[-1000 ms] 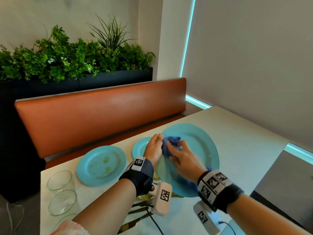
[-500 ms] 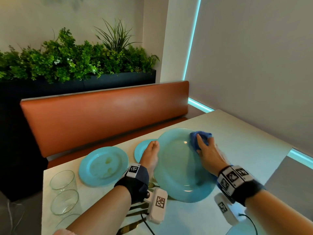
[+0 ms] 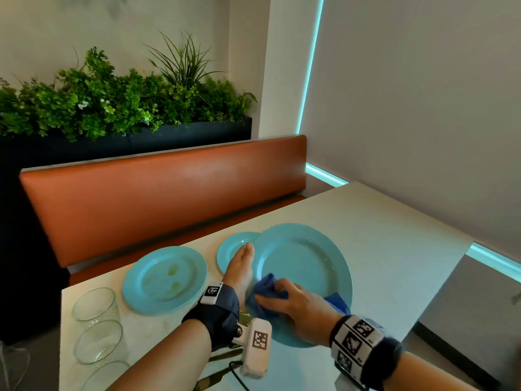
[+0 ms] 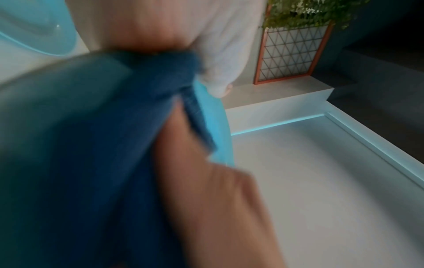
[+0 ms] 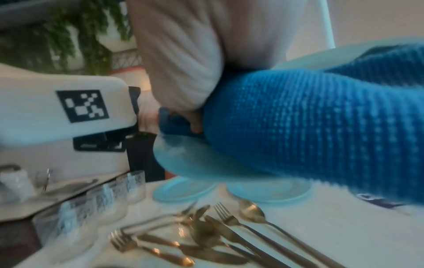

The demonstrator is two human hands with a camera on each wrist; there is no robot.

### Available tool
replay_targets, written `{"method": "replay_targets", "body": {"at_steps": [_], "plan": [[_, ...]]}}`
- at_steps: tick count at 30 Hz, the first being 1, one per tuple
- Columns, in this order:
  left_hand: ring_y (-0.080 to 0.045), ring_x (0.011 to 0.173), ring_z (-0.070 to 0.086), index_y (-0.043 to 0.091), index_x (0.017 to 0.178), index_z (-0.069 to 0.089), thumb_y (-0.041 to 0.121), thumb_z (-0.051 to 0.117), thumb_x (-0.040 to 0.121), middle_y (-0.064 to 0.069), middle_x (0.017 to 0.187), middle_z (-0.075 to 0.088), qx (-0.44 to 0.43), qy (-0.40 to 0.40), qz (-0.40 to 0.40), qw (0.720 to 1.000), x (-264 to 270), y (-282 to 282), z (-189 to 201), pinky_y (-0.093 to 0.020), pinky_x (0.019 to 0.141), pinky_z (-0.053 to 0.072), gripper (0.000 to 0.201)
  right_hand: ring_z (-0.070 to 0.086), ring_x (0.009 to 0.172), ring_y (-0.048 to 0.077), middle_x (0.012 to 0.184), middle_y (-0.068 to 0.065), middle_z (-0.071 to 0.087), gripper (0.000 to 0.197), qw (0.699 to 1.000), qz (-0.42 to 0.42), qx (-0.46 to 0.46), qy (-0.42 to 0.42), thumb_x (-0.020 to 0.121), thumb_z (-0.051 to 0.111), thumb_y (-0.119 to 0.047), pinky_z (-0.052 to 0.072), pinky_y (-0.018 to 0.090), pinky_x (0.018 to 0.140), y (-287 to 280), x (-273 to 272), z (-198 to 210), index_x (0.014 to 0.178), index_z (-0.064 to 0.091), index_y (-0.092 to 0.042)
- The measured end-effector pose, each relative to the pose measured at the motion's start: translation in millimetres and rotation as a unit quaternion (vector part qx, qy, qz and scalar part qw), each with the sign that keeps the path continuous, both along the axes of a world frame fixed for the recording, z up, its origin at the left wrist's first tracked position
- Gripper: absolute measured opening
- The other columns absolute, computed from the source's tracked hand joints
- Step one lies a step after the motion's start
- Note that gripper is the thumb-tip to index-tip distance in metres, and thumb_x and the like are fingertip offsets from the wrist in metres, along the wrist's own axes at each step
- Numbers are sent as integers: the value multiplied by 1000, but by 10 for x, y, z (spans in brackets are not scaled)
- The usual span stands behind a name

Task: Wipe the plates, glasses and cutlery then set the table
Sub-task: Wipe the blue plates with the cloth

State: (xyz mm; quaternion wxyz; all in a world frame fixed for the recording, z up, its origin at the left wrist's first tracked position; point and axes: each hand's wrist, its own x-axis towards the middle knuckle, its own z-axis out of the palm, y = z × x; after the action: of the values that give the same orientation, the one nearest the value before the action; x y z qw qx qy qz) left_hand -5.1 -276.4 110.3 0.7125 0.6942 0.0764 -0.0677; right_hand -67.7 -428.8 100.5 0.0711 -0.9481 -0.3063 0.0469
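Note:
A large light-blue plate (image 3: 307,263) is tilted up off the table. My left hand (image 3: 244,256) grips its left rim, fingers behind it. My right hand (image 3: 282,296) grips a bunched dark-blue cloth (image 3: 263,287) and presses it on the plate's lower left, close to the left hand. In the right wrist view the cloth (image 5: 309,127) fills the right side, over the plate's edge (image 5: 190,161). The left wrist view is blurred; the cloth (image 4: 110,145) and plate rim (image 4: 216,125) show there. A smeared plate (image 3: 165,279) lies flat to the left.
A small blue plate (image 3: 232,245) lies behind my left hand. Clear glasses (image 3: 94,304) stand near the table's left edge. Gold forks, knives and spoons (image 5: 206,235) lie in a pile under my wrists. An orange bench (image 3: 158,198) runs along the far side.
My right hand has swept the cloth from the plate's far right rim down to its lower left, near my left hand. The left hand keeps its hold on the rim.

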Motion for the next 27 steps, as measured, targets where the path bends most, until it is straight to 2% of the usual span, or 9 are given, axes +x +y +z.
{"method": "replay_targets", "body": {"at_steps": [3, 7, 11, 14, 17, 19, 23, 25, 27], "plan": [[-19, 140, 31, 10, 145, 34, 37, 31, 101, -5, 152, 33, 16, -14, 10, 1000, 36, 17, 7, -28, 113, 22, 52, 47, 115, 27, 130, 8, 42, 46, 997, 9, -69, 38, 91, 45, -19, 41, 33, 95, -341, -55, 32, 132, 46, -40], [-18, 140, 33, 10, 144, 35, 37, 34, 100, -3, 151, 35, 47, -27, -10, 998, 34, 8, 19, -25, 111, 24, 51, 42, 123, 21, 132, -5, 42, 42, 989, -115, -86, 46, 93, 44, -17, 41, 27, 97, -787, 28, 102, 122, 55, -47], [-15, 124, 45, 8, 137, 45, 33, 35, 101, 2, 131, 51, 72, -41, -42, 996, -83, -88, 37, -13, 93, 28, 45, 46, 115, 29, 129, 5, 41, 52, 965, -260, -23, -33, 90, 43, -8, 46, 36, 86, -861, 224, 180, 131, 48, -40], [-6, 105, 42, 14, 119, 57, 32, 34, 101, 14, 102, 50, 58, -43, -69, 995, -182, -214, 2, -5, 77, 37, 34, 47, 117, 39, 138, 18, 33, 57, 944, -308, 101, -69, 92, 43, -8, 44, 40, 94, -613, 308, 123, 144, 30, -27], [-6, 108, 46, 10, 128, 52, 36, 34, 100, 11, 109, 49, 70, -46, -91, 992, -232, -298, -36, -18, 90, 35, 42, 43, 124, 36, 147, 17, 21, 59, 949, -282, 136, -39, 95, 40, -12, 40, 36, 99, -297, 200, -17, 148, 17, -23], [-15, 110, 57, 16, 113, 59, 41, 32, 99, 6, 103, 61, 52, -35, -96, 993, -193, -301, -117, -24, 87, 44, 39, 45, 122, 36, 146, 15, 24, 58, 963, -227, 146, -18, 95, 41, -15, 41, 37, 97, -127, 67, -134, 148, 20, -26], [-21, 102, 62, 22, 98, 59, 52, 34, 95, -5, 106, 66, 39, 5, -85, 996, -139, -294, -290, -42, 99, 48, 40, 61, 88, 38, 114, 20, 54, 49, 977, -149, 148, 23, 83, 35, -27, 53, 38, 68, -1, -154, -230, 132, 40, -30], [-22, 94, 62, 19, 85, 59, 42, 39, 98, -8, 99, 66, 33, 7, -67, 997, -134, -337, -395, -43, 96, 49, 34, 64, 81, 36, 106, 20, 58, 45, 982, -124, 131, 55, 81, 34, -29, 52, 33, 63, -71, -212, -231, 124, 46, -30], [-22, 92, 60, 18, 83, 59, 34, 40, 100, -9, 97, 65, 20, 22, -46, 999, -139, -381, -455, -35, 91, 48, 30, 62, 92, 35, 117, 19, 54, 45, 989, -87, 98, 67, 84, 34, -29, 51, 33, 76, -174, -264, -238, 126, 52, -30]]}}
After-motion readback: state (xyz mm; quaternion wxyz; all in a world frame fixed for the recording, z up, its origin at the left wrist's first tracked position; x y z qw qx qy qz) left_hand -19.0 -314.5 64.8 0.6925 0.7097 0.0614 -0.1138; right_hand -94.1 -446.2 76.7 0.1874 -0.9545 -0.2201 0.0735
